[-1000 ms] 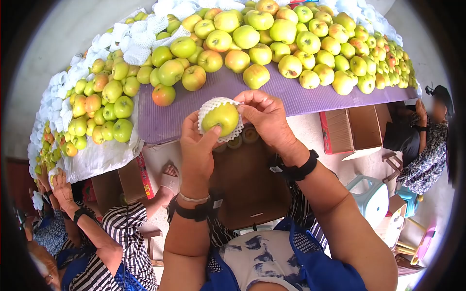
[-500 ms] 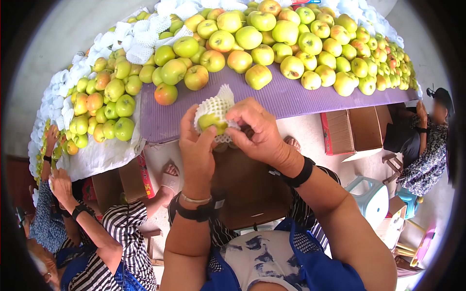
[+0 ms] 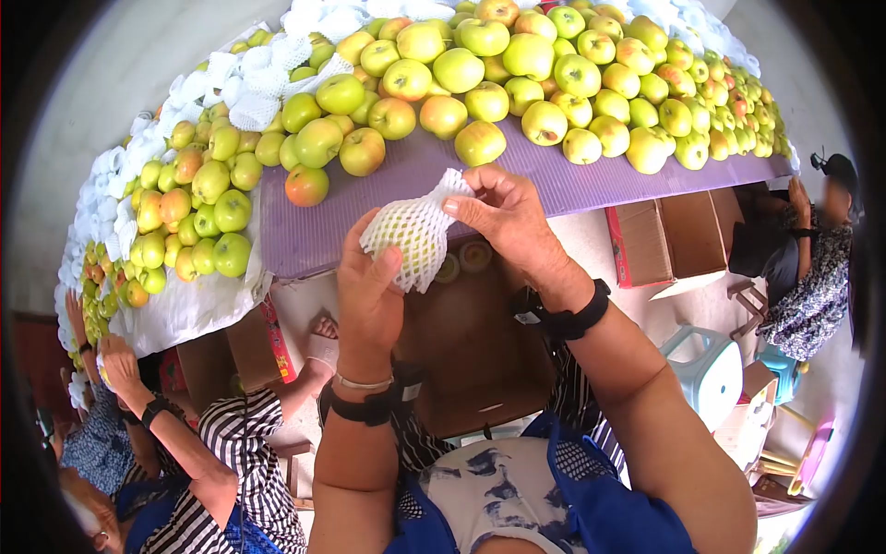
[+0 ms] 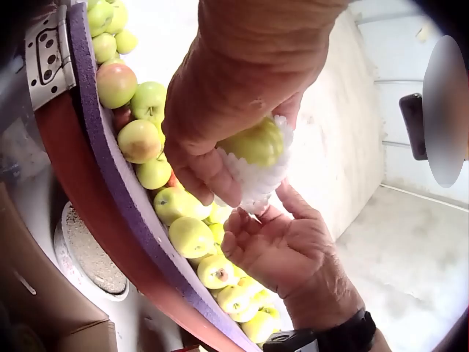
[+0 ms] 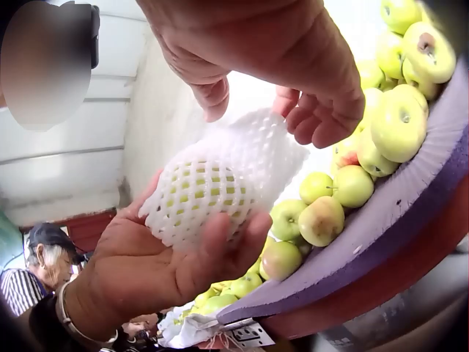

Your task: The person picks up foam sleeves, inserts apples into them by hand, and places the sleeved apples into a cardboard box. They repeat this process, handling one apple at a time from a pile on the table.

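Observation:
In front of my chest, my left hand (image 3: 369, 286) holds a green apple (image 4: 258, 144) in a white foam net sleeve (image 3: 417, 231), thumb on the near side. Through the mesh the apple's green skin shows in the head and right wrist views; in the left wrist view one end of it is bare. My right hand (image 3: 512, 222) pinches the sleeve's loose upper end, which stretches out beyond the apple. In the right wrist view, the right thumb and fingers lie on either side of that end.
A long pile of green and reddish apples (image 3: 480, 143) covers the table with its purple ribbed mat (image 3: 341, 222). White foam sleeves (image 3: 254, 106) heap behind. Below are an open carton (image 3: 480, 360) and another carton (image 3: 669, 245). Other people sit at left and right; a stool (image 3: 706, 369) stands right.
A second ago the apple's side was bare to the head view; now the net covers it. The sleeve's end has swung toward my right hand, whose fingers moved from the apple to that end.

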### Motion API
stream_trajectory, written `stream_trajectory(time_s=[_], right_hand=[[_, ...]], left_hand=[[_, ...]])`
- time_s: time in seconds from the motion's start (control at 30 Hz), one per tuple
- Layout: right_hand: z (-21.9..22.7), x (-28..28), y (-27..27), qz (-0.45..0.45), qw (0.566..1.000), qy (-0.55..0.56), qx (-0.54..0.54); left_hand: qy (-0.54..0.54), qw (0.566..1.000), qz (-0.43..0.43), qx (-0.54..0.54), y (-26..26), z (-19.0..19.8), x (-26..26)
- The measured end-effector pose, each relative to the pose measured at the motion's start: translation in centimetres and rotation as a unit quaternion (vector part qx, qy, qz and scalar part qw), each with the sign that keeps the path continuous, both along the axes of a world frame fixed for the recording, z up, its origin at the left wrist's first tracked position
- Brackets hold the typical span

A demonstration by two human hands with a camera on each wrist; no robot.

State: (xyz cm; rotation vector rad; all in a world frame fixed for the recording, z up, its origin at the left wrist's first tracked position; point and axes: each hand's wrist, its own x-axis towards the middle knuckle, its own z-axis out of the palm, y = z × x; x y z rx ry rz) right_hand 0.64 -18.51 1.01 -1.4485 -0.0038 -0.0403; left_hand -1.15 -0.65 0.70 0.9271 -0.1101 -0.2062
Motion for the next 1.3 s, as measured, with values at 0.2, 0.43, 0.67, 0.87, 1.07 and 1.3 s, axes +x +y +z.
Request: stream_trajectory(time_s=[0.2,0.43,0.67,0.87,1.07,1.3], right_hand=[[0.7,-0.3,0.2,-0.031,0.991,-0.129,0.017],[1.2,-0.4,0.2,0.040,0.999,-0.013,0.017],[1.2,-0.6,1.4,0.002,0.998,-0.058,0.034],[1.2,-0.8,1.7,-0.021,0.998,-0.033,0.057],[0.8,-0.8,2.3,-0.090,0.914,-0.283,-0.277],[2.2,-1.3,3.4,-0.014,0.902,-0.330,-0.279]], left_hand=[[0.081,0.994,-0.047,-0.059,0.0,0.4,0.2],[0.060,0.997,-0.012,-0.054,-0.4,0.2,0.1],[0.065,0.997,-0.032,-0.018,-0.8,0.1,-0.4],[0.068,0.997,-0.029,0.009,-0.5,0.1,-0.3],[0.101,0.994,0.022,0.039,-1.5,0.4,-0.6],[0.067,0.994,0.085,0.012,-1.3,0.6,-0.6]])
